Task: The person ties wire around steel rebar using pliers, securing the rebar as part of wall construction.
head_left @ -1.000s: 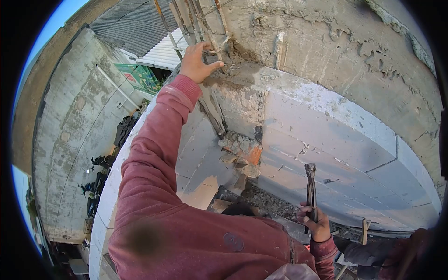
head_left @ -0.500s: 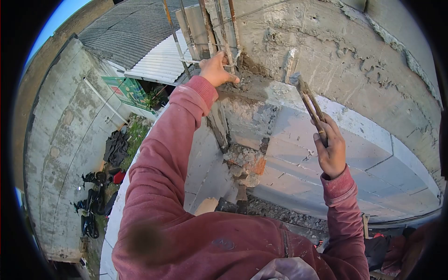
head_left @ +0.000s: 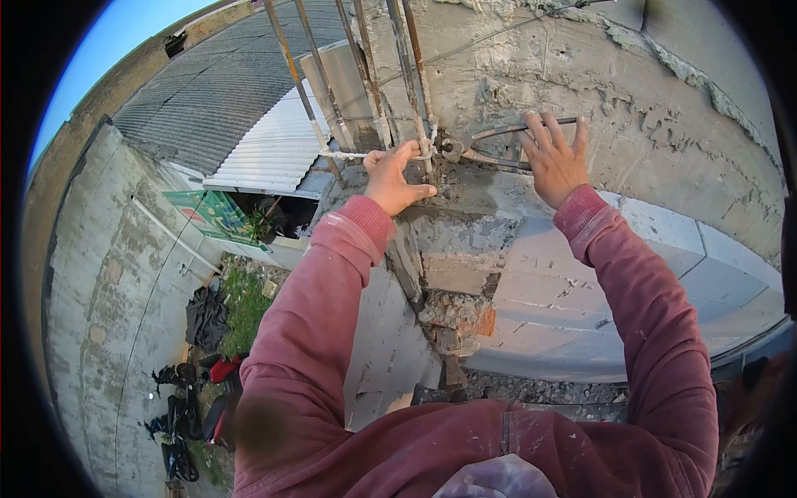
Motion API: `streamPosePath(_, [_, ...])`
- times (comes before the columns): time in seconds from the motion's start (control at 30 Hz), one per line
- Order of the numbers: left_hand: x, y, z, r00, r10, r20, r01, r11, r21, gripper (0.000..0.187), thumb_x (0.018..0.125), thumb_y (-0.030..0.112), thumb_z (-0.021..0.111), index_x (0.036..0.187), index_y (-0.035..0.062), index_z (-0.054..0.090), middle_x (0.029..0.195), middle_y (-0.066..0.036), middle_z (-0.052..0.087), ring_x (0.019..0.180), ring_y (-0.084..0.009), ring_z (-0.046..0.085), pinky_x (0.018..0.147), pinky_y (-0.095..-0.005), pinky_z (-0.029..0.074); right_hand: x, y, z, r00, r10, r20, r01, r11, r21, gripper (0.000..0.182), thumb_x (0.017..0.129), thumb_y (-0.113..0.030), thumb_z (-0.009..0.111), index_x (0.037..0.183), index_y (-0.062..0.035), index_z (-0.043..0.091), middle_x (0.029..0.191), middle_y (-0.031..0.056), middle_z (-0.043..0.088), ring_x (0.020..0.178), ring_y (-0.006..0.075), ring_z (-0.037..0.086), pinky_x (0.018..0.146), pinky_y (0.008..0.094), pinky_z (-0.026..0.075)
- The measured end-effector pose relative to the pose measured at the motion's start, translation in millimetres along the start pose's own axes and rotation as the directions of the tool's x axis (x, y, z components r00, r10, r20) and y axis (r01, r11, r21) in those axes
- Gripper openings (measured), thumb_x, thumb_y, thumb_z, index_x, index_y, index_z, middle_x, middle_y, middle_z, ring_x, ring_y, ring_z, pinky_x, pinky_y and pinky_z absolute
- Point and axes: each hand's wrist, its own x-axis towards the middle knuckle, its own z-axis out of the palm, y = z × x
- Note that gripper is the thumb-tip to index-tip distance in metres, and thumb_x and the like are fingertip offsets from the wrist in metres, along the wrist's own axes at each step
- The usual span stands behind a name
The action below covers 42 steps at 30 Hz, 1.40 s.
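My left hand (head_left: 390, 178) is at the foot of the upright rebar (head_left: 411, 83), its thumb stretched out and apart from the fingers. Its fingertips touch the bars near the pale horizontal stirrup (head_left: 349, 154). My right hand (head_left: 558, 162) holds a pair of pincers (head_left: 490, 158) by the handles, which are spread apart. The pincers' jaws meet the right-hand bar beside the stirrup. Exactly what the jaws grip is too small to tell. Below both hands lies the rough mortar top (head_left: 473, 191) of the wall corner.
White block wall (head_left: 598, 282) runs off to the right under a rough concrete wall (head_left: 647, 108). Corrugated roofing (head_left: 216, 100) lies at the upper left. Far below on the left, motorcycles (head_left: 178, 415) stand beside grass and a grey wall (head_left: 108, 274).
My right hand has raised the pincers from the right and brought their jaws to the rebar; the handles are now spread. My left hand stays at the bars while the view has shifted.
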Motion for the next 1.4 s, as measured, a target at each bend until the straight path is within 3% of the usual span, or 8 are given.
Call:
streamPosePath(0.17, [-3.9,12.8,-6.5,1.000,0.010,0.015,-0.011,0.998,0.056,0.072,0.058,0.027,0.083,0.120,0.0137,0.049,0.113,-0.004,0.060,0.107,-0.0185,0.048,0.097,-0.0367,0.015,18.6,-4.0,-19.6,0.984,-0.024,0.175,0.026,1.000,-0.008,0.047,0.086,-0.011,0.048,0.133,-0.0172,0.044,0.146,0.0031,0.024,0.137,0.0240,0.018,0.106,0.0661,0.007])
streamPosePath(0.37, [-5.3,6.5,-3.2,0.998,0.057,-0.014,-0.055,0.995,0.080,0.078,0.057,0.030,0.083,0.122,0.0104,0.046,0.114,-0.006,0.058,0.110,-0.0181,0.047,0.097,-0.0371,0.015,22.4,7.5,-29.8,0.899,-0.111,0.424,0.042,0.985,0.170,0.062,0.074,-0.001,0.056,0.133,-0.0151,0.043,0.144,0.0058,0.026,0.137,0.0270,0.018,0.105,0.0669,0.013])
streamPosePath(0.67, [-5.1,6.9,-3.5,1.000,0.020,-0.009,-0.020,0.999,0.036,0.074,0.057,0.020,0.084,0.121,0.0115,0.048,0.116,-0.004,0.057,0.113,-0.0163,0.044,0.100,-0.0351,0.012,39.0,7.9,-33.7,0.761,-0.144,0.633,-0.101,0.937,0.335,0.071,0.067,0.008,0.050,0.134,-0.0168,0.041,0.144,0.0089,0.025,0.138,0.0283,0.016,0.107,0.0630,0.012])
streamPosePath(0.77, [-4.4,4.0,-2.1,0.999,0.032,-0.005,-0.031,0.997,0.069,0.080,0.057,0.029,0.083,0.125,0.0098,0.045,0.114,-0.006,0.058,0.111,-0.0178,0.045,0.099,-0.0367,0.015,41.2,3.6,-44.3,0.772,-0.130,0.623,-0.059,0.960,0.274,0.070,0.067,0.007,0.051,0.133,-0.0166,0.043,0.143,0.0079,0.026,0.137,0.0276,0.017,0.107,0.0640,0.012])
streamPosePath(0.87, [-4.0,2.1,-0.8,0.999,0.036,-0.005,-0.036,0.998,0.047,0.080,0.057,0.027,0.083,0.124,0.0095,0.045,0.115,-0.006,0.058,0.111,-0.0177,0.045,0.099,-0.0365,0.015,46.4,2.2,-50.7,0.814,-0.138,0.564,0.053,0.985,0.165,0.069,0.067,0.007,0.051,0.131,-0.0161,0.045,0.143,0.0073,0.027,0.137,0.0269,0.018,0.106,0.0646,0.011])
streamPosePath(1.27, [-3.7,3.7,-1.2,1.000,0.009,-0.012,-0.009,0.999,0.036,0.078,0.055,0.018,0.084,0.123,0.0135,0.048,0.116,-0.003,0.059,0.114,-0.0138,0.047,0.098,-0.0327,0.013,57.5,16.0,-33.1,0.883,-0.174,0.436,0.120,0.982,0.149,0.068,0.065,0.010,0.051,0.129,-0.0134,0.046,0.140,0.0083,0.030,0.137,0.0258,0.020,0.107,0.0640,0.011])
streamPosePath(1.37, [-3.9,2.1,-0.3,1.000,0.021,-0.021,-0.020,1.000,0.023,0.078,0.055,0.016,0.084,0.123,0.0132,0.048,0.115,-0.003,0.059,0.113,-0.0136,0.047,0.098,-0.0315,0.015,63.6,23.7,-35.6,0.925,-0.314,0.212,0.313,0.949,0.036,0.057,0.069,0.006,0.052,0.123,-0.0123,0.050,0.130,0.0090,0.040,0.128,0.0258,0.034,0.107,0.0563,0.022])
streamPosePath(1.4, [-3.1,2.3,-0.6,1.000,0.018,-0.023,-0.017,0.999,0.032,0.077,0.055,0.016,0.084,0.123,0.0131,0.048,0.115,-0.003,0.059,0.113,-0.0135,0.047,0.098,-0.0313,0.015,70.3,27.0,-30.8,0.931,-0.285,0.227,0.272,0.958,0.087,0.053,0.070,0.004,0.053,0.121,-0.0119,0.051,0.126,0.0088,0.043,0.122,0.0254,0.038,0.105,0.0529,0.027])
